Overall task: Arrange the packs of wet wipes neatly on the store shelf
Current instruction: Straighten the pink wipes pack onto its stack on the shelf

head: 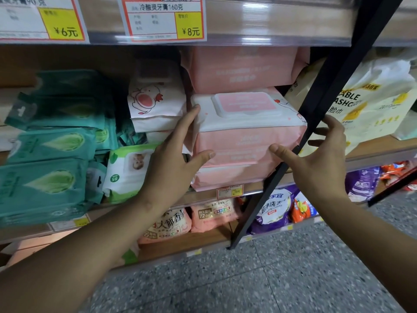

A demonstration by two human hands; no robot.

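- Bracketing the pink flip-lid wipes pack at centre frame, the left hand is spreading wide, fingertips touching its 9 o'clock edge, thumb pressing its front face
- The right hand is splaying open at the pack's 3 o'clock, thumb touching the front, fingers reaching behind the black shelf upright; likely squaring the stack
- The pack is lying on a lower pink pack, another pink pack sitting at 12 o'clock
- Teal wipes packs are leaning untidily at 9 o'clock

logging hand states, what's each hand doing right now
Left hand: open, thumb and fingers against the left end of the pink wipes pack.
Right hand: open, thumb touching the pack's front, not gripping.
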